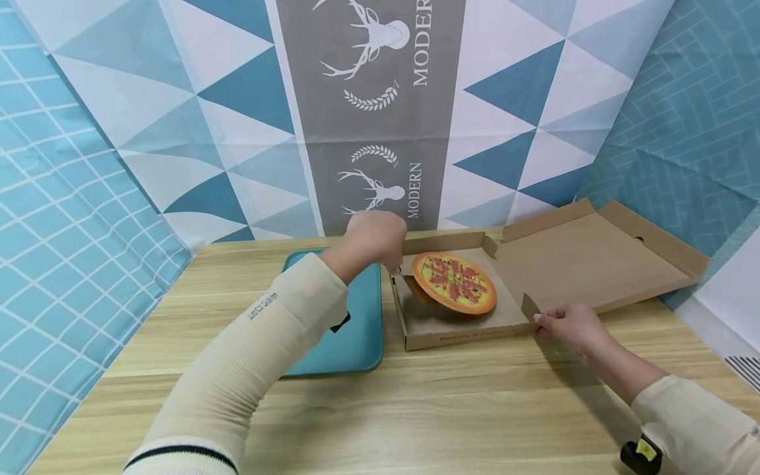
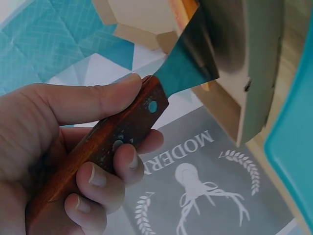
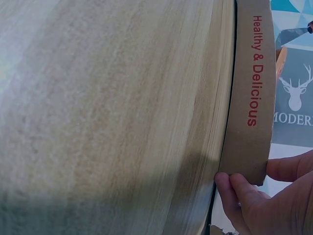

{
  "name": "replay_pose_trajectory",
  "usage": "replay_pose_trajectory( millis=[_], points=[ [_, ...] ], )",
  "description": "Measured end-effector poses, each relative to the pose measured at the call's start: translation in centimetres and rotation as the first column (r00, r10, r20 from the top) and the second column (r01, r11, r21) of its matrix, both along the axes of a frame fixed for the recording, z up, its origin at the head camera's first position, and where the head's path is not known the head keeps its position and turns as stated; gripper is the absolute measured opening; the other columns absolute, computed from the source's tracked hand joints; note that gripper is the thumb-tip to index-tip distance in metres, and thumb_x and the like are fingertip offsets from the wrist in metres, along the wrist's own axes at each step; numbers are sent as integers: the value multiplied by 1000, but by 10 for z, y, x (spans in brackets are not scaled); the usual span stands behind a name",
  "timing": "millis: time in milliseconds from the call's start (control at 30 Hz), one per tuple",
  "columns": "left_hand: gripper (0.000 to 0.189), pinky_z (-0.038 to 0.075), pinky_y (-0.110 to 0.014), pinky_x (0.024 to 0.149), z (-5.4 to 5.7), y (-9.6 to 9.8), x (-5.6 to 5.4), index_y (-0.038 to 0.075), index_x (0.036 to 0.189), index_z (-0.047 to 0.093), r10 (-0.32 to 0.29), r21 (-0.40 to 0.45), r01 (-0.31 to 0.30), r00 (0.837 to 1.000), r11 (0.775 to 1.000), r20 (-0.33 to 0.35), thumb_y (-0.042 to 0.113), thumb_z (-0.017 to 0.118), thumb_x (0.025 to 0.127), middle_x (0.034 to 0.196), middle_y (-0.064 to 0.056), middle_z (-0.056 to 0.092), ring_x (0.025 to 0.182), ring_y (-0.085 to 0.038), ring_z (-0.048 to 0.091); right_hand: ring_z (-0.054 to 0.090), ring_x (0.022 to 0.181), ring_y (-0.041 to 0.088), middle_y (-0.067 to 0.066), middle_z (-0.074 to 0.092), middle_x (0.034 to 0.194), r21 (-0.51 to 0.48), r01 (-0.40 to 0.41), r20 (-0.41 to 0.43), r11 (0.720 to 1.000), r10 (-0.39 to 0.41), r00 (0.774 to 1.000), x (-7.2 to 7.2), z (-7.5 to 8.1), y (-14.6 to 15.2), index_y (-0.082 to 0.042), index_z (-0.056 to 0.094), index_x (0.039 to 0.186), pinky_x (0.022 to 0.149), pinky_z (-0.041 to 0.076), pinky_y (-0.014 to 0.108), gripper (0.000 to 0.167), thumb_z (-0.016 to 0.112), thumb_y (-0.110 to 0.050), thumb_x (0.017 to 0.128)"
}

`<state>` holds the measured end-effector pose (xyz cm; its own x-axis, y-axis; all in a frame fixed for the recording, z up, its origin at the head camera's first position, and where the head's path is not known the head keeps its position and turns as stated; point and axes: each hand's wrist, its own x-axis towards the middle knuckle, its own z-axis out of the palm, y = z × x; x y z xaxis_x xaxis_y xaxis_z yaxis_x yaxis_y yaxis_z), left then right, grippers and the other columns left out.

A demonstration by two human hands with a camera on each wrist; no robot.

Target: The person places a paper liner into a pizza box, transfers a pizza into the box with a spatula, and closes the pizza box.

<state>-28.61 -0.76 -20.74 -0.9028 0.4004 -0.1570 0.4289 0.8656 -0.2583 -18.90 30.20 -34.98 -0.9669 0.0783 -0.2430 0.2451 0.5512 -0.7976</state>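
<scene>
Your left hand (image 1: 375, 237) has its fingers curled round the brown wooden handle of a flat metal spatula (image 2: 190, 61), thumb along the top, its blade at the raised left edge of a round toy-like pizza (image 1: 454, 282) with an orange crust, yellow face and red strips. That pizza sits tilted within the open brown cardboard box (image 1: 469, 338); whether its low side touches the box floor, you cannot tell. Your right hand (image 1: 571, 326) pinches the box's near right corner between thumb and fingers. Red print on the near wall reads "Healthy & Delicious", and the hinged cardboard lid (image 1: 582, 264) lies folded out to the right. Just left of the box, a teal rectangular tray (image 1: 356, 336) rests on the pale wood-grain desk (image 1: 415, 415), partly behind your cream left sleeve (image 1: 255, 349), which carries dark lettering, "Let's Slim". Behind, a grey printed cloth panel (image 1: 323, 125) shows "MODERN" twice, turned sideways, beside white stag heads and leafy sprigs.
</scene>
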Motion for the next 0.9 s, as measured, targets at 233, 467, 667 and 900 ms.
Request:
replay_pose_trajectory(
  millis=[233, 467, 667, 900],
  points=[
    [30, 49, -36, 69, 18, 16, -5, 20, 86, 67, 1, -97, -1, 1000, 995, 2, 42, 83, 73, 88, 6, 62, 79, -14, 58, 26, 131, 59, 28, 65, 109, -2, -1, 7, 1000, 1, 1000, 2, 0, 0, 19, 48, 126, 101, 19, 73, 49, 52, -24, 102],
    [29, 48, -38, 82, 34, 27, -7, 20, 88, 69, -3, -162, 11, 999, 987, 48, 42, 82, 75, 93, 3, 61, 90, -16, 55, 28, 129, 59, 28, 65, 107, -3, 2, -2, 1000, -2, 1000, 2, 0, 0, 20, 49, 124, 100, 19, 73, 47, 52, -22, 102],
    [24, 45, -41, 94, 41, 25, -5, 20, 85, 73, -7, -194, 18, 998, 981, 57, 41, 81, 77, 77, 5, 59, 88, -15, 56, 26, 131, 58, 27, 66, 106, -2, 0, 1, 1000, 0, 1000, 3, -1, 0, 20, 46, 127, 101, 18, 72, 51, 52, -24, 102],
    [26, 45, -39, 85, 45, 25, -7, 20, 71, 64, -21, -212, 33, 998, 977, 56, 40, 80, 76, 67, 6, 56, 79, -13, 56, 28, 129, 59, 28, 67, 104, 1, 2, -16, 1000, -2, 1000, 2, -1, 0, 21, 48, 125, 101, 17, 73, 48, 52, -22, 102]
  ],
)
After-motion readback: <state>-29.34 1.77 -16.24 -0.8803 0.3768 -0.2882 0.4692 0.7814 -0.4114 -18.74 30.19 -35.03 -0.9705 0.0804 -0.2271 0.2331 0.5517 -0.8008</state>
